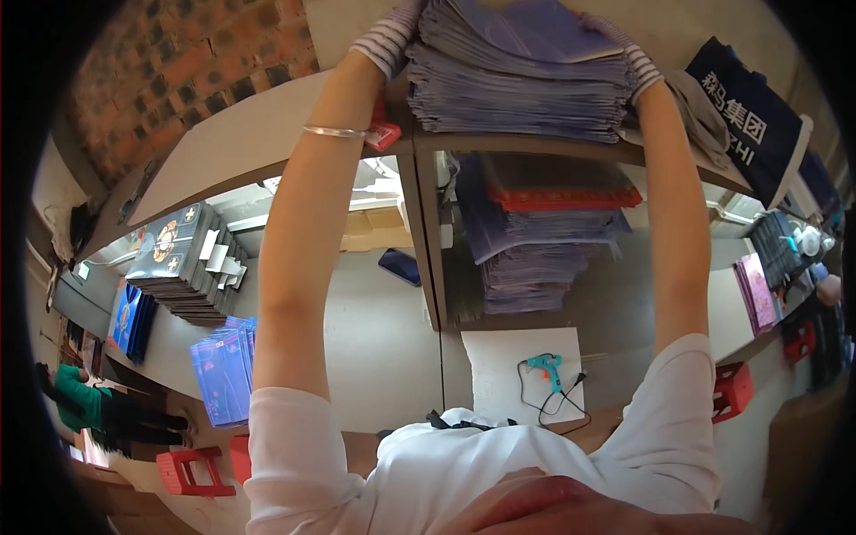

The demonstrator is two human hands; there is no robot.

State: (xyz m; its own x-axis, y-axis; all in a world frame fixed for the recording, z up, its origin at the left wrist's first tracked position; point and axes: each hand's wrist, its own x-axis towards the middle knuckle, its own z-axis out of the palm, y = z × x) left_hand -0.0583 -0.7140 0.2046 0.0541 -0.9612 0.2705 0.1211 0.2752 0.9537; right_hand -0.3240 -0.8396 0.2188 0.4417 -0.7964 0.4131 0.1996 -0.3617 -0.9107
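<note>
Both my arms reach up to a thick stack of flat purple-blue sheets (522, 89) on the upper shelf. My left hand (392, 40), in a striped glove, presses against the stack's left side; its fingertips are cut off or hidden there. At the right side, my right hand (624, 53), gloved alike, is closed round the stack's upper edge. The top sheets bow upward a little. A small red box (383, 135) lies beside my left wrist on the shelf. Below, inside the shelf, stands another purple-blue stack (535, 272) with a red packet (571, 197) on top.
A teal glue gun (545, 363) with a black cord rests on a white board (497, 370). A phone (400, 267), dark boxes (169, 254) and blue-purple bags (223, 370) lie to the left. Red stools (189, 471) stand below; another person (94, 406) is at far left.
</note>
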